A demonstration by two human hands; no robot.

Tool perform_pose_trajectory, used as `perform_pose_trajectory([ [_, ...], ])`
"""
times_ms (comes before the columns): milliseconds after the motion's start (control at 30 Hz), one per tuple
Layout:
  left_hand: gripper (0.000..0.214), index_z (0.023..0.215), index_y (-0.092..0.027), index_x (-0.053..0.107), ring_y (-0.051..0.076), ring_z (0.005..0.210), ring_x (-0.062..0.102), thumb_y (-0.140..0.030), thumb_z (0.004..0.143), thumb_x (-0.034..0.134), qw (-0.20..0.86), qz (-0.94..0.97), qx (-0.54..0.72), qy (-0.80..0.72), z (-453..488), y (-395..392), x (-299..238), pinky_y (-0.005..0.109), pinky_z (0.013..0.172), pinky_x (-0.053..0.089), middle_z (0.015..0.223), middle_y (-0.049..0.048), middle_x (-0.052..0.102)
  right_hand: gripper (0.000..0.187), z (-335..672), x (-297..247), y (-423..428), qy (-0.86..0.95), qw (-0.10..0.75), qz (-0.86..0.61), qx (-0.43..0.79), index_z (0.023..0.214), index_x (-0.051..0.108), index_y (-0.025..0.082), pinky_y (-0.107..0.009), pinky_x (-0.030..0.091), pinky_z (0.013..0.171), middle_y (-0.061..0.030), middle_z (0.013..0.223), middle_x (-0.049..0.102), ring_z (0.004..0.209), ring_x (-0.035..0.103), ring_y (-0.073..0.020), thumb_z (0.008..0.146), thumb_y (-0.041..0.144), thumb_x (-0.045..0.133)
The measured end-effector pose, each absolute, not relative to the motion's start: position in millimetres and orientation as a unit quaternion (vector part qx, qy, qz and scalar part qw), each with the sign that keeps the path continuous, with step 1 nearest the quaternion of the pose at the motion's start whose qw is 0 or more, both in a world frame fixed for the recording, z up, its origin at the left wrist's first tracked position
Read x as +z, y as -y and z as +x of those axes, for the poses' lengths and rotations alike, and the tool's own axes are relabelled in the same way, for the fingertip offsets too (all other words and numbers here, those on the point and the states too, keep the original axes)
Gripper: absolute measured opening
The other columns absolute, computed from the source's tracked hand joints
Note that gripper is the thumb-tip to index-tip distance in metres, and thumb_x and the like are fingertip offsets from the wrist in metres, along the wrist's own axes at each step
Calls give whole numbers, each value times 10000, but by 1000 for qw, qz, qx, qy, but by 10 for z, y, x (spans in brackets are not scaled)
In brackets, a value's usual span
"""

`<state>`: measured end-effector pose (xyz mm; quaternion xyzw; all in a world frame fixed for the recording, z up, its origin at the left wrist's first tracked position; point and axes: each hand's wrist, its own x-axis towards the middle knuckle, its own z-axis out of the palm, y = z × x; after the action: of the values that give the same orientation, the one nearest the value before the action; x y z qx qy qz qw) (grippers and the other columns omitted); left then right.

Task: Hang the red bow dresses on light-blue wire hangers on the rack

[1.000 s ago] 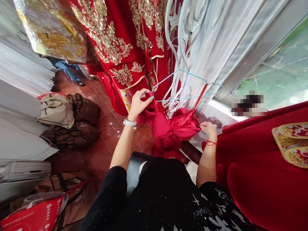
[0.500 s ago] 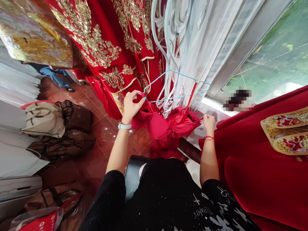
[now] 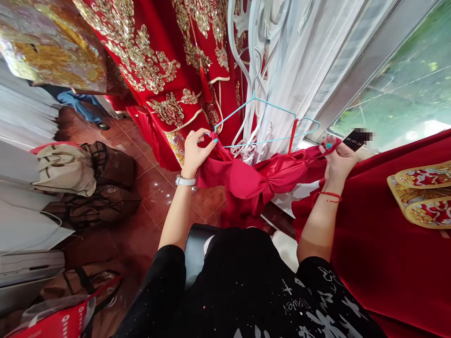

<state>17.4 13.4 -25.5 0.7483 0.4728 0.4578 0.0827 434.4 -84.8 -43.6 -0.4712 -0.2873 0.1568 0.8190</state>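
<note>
A red dress (image 3: 246, 179) stretches between my two hands in front of me. Its upper left edge is pinched by my left hand (image 3: 198, 152), close to the left end of a light blue wire hanger (image 3: 254, 97). My right hand (image 3: 338, 157) grips the dress's right strap end, fingers curled around it and palm turned partly up. The hanger hangs by its hook from white scrolled metalwork (image 3: 243, 61). One red strap (image 3: 293, 136) loops over the hanger's right side. The lower part of the dress drops toward the floor.
Red gowns with gold sequin embroidery (image 3: 141, 61) hang ahead on the left. To the right stand a window (image 3: 398, 89), a phone (image 3: 354, 139) and red velvet fabric (image 3: 366, 244). Brown bags (image 3: 109, 202) and a cream bag (image 3: 65, 169) lie on the tiled floor at left.
My right hand has moved right and up, pulling the right side of the dress outward and turning its palm upward. My left hand keeps its pinch at the left edge.
</note>
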Motion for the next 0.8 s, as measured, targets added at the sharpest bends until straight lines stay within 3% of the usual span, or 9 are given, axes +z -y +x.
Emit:
perform_pose_trajectory([
  [167, 359, 1036, -237, 719, 234, 871, 614, -551, 870, 765, 104, 747, 468, -461, 165, -157, -240, 391, 892, 532, 835, 26, 615, 125, 4516, -224, 497, 356, 772, -513, 119, 860, 804, 168, -396, 621, 981, -127, 1034, 823, 965, 791, -223, 755, 226, 838],
  [367, 337, 1037, -241, 717, 213, 851, 613, -534, 875, 762, 122, 747, 465, -459, 191, -183, -274, 409, 967, 525, 888, 22, 653, 95, 4313, 145, 309, 497, 672, -528, 149, 850, 802, 180, -326, 600, 924, -56, 874, 814, 865, 752, -144, 854, 107, 741],
  [533, 308, 1060, -249, 722, 214, 843, 601, -504, 889, 750, 117, 746, 465, -462, 211, -155, -322, 403, 959, 520, 829, 11, 624, 231, 4118, 354, 322, 543, 612, -554, 152, 781, 794, 180, -257, 552, 812, -19, 779, 788, 820, 708, -111, 817, -20, 686],
  [800, 337, 1106, -255, 725, 212, 844, 599, -519, 898, 751, 108, 736, 474, -471, 240, -120, -389, 369, 876, 518, 827, 10, 608, 211, 4034, 443, 367, 588, 563, -570, 112, 772, 731, 196, -273, 538, 870, -9, 834, 765, 813, 661, -115, 747, -12, 723],
])
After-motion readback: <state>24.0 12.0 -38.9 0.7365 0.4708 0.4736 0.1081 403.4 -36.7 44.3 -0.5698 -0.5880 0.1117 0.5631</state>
